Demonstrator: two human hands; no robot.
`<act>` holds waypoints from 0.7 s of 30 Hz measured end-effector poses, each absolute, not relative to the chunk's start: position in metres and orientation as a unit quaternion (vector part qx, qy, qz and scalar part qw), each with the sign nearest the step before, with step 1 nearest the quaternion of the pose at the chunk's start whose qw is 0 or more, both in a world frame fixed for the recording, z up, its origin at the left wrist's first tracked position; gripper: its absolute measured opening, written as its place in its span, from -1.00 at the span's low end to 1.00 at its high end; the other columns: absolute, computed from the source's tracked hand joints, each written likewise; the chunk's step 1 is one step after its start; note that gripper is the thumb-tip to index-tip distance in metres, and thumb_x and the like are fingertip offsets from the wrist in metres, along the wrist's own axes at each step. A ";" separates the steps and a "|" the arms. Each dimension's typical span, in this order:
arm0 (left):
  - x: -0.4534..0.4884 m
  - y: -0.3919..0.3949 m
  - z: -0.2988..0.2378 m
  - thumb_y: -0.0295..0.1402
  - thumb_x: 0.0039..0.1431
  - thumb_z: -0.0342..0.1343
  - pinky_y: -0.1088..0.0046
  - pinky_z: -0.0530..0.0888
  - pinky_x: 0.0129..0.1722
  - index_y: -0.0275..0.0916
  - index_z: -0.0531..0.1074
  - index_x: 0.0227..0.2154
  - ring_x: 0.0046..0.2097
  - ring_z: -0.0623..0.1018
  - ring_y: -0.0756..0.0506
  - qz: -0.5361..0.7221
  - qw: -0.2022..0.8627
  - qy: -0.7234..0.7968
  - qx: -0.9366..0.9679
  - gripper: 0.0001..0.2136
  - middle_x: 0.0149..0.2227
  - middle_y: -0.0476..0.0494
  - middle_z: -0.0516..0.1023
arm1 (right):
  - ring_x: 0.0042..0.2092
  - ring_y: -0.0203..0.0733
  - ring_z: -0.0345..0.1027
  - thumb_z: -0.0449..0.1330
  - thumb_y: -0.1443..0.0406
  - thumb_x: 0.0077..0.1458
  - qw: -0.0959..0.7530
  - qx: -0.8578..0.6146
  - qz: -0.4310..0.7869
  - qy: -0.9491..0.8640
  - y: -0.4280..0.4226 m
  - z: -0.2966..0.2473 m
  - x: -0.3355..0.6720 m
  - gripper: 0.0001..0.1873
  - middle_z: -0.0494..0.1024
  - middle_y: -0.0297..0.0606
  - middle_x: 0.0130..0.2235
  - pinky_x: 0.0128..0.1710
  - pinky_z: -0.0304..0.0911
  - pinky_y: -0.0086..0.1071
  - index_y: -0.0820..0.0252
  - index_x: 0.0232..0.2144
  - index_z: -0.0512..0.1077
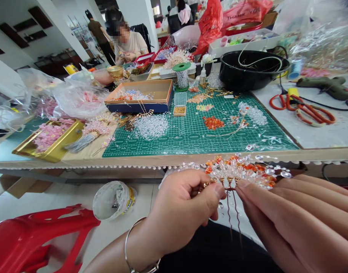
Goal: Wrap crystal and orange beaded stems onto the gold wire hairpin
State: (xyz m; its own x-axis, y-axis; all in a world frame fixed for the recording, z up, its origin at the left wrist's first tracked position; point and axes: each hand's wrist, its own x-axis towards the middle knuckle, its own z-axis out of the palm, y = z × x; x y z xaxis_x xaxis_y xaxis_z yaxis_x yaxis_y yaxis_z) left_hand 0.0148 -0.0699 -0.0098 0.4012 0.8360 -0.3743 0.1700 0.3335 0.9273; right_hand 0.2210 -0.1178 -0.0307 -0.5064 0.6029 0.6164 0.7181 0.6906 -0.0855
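Between my hands, in front of the table edge, is a beaded hairpin [233, 168] with clear and orange beads and two wavy metal prongs pointing down. My left hand [182, 212] pinches its gold base between thumb and curled fingers. With thumb and fingertips, my right hand [299, 216] grips the other end of the base; its remaining fingers stretch out behind the beads. Beyond them, on the green cutting mat [185, 140], lie a pile of clear beads [151, 126], some orange beads [213, 123] and a wire stem with small beads [230, 132].
Red-handled pliers [313, 112], a glue gun [330, 87] and a black basin [252, 70] sit on the right. An orange-rimmed box [139, 96] and a gold tray [48, 140] stand left. Below are a bucket [111, 201] and a red stool [45, 235]. Across the table sits a person [134, 43].
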 end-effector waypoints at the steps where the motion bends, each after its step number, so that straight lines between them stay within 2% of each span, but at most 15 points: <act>1: 0.015 -0.070 -0.010 -0.25 0.24 0.15 0.61 0.25 -0.57 -0.23 0.42 -0.48 -0.57 0.32 0.10 0.254 0.657 0.485 0.518 -0.78 -0.61 0.09 0.39 | -0.39 -0.13 0.38 0.21 0.34 0.24 0.317 -0.385 -0.095 -0.861 -0.118 -0.031 0.221 -0.63 0.61 -0.23 -0.39 -0.30 0.25 -0.13 0.41 0.07 0.41; 11: 0.014 -0.071 -0.012 -0.23 0.24 0.15 0.63 0.26 -0.58 -0.23 0.42 -0.47 -0.57 0.33 0.11 0.250 0.657 0.478 0.526 -0.78 -0.61 0.09 0.40 | -0.40 -0.16 0.44 0.17 0.36 0.23 0.294 -0.355 -0.124 -0.879 -0.110 -0.024 0.220 -0.67 0.62 -0.26 -0.37 -0.29 0.28 -0.14 0.39 0.02 0.43; 15: 0.014 -0.071 -0.010 -0.22 0.25 0.15 0.62 0.25 -0.58 -0.23 0.43 -0.46 -0.57 0.32 0.10 0.246 0.657 0.480 0.527 -0.77 -0.61 0.08 0.39 | -0.36 -0.08 0.47 0.15 0.34 0.26 0.295 -0.354 -0.112 -0.880 -0.110 -0.025 0.220 -0.62 0.65 -0.18 -0.33 -0.26 0.30 -0.09 0.45 0.08 0.40; 17: 0.014 -0.072 -0.009 -0.22 0.24 0.15 0.61 0.25 -0.58 -0.23 0.43 -0.46 -0.57 0.32 0.09 0.246 0.658 0.480 0.526 -0.78 -0.62 0.08 0.39 | -0.39 -0.08 0.47 0.17 0.33 0.25 0.295 -0.356 -0.104 -0.880 -0.110 -0.025 0.220 -0.63 0.65 -0.20 -0.34 -0.31 0.31 -0.10 0.40 0.07 0.41; 21: 0.013 -0.072 -0.010 -0.22 0.23 0.16 0.60 0.27 -0.58 -0.22 0.43 -0.48 -0.56 0.34 0.08 0.244 0.650 0.483 0.535 -0.77 -0.61 0.07 0.40 | -0.45 -0.16 0.46 0.17 0.39 0.21 0.321 -0.386 -0.092 -0.860 -0.108 -0.021 0.218 -0.77 0.64 -0.32 -0.39 -0.42 0.33 -0.21 0.23 -0.07 0.43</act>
State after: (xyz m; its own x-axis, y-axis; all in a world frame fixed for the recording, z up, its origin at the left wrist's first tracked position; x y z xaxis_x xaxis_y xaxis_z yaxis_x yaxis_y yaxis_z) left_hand 0.0133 -0.0724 -0.0104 0.4151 0.8328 -0.3662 0.1992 0.3096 0.9298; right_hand 0.2181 -0.1077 -0.0208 -0.4957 0.6045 0.6236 0.7230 0.6851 -0.0893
